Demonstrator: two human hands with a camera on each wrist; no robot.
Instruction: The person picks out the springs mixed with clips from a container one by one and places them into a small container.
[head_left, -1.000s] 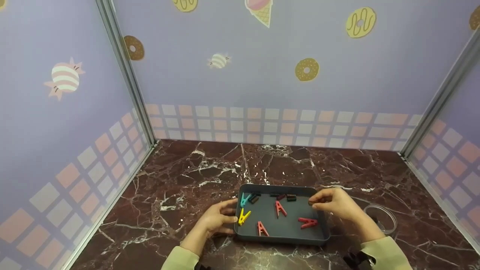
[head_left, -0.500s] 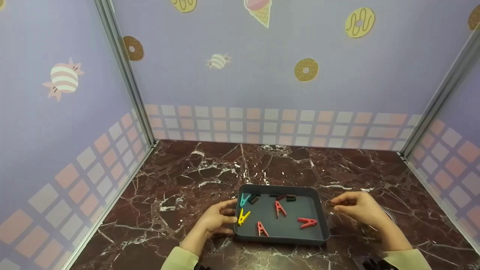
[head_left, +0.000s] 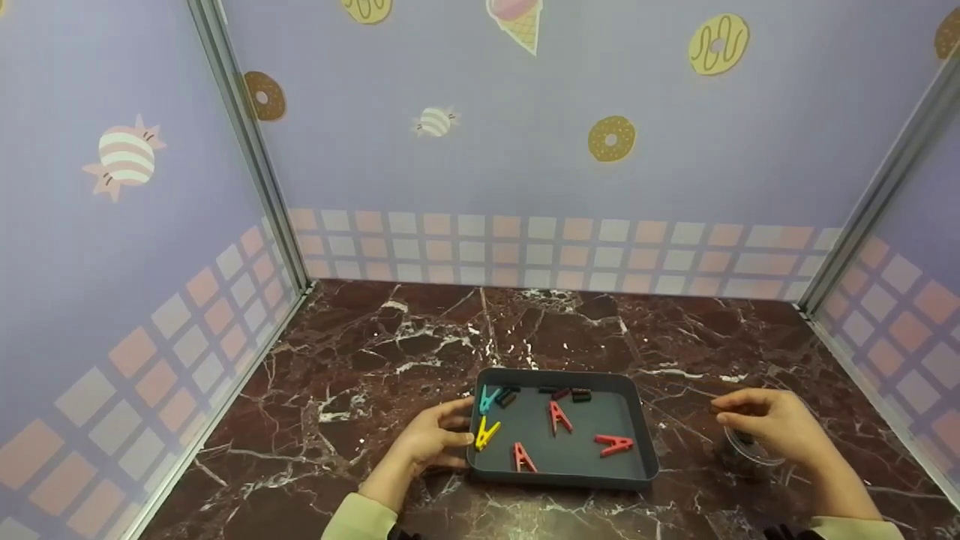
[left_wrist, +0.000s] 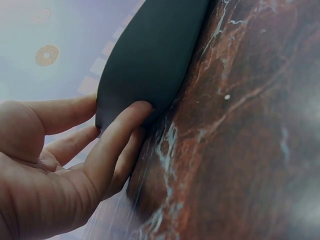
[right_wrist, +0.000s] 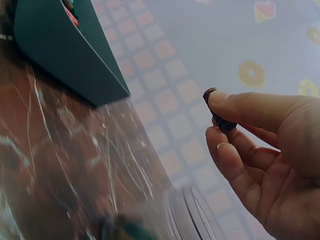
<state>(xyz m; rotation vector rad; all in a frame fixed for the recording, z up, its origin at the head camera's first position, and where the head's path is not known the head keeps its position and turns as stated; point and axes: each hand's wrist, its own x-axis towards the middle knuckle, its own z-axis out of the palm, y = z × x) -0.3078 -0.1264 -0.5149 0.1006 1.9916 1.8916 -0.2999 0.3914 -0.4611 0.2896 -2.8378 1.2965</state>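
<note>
The left hand (head_left: 433,436) touches the nine o'clock side of the tray (head_left: 566,454), fingers apart. Past three o'clock, near the clear jar (head_left: 744,459), the right hand (head_left: 780,426) pinches a small dark piece (right_wrist: 226,123). A snug, gentle pinch should stop it slipping.

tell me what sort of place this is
Probably a small booth set up for tabletop work: panels printed with sweets enclose it, a metal corner post joins two of them, and a dark marbled surface bears a tray of clips and small dark cylinders.
</note>
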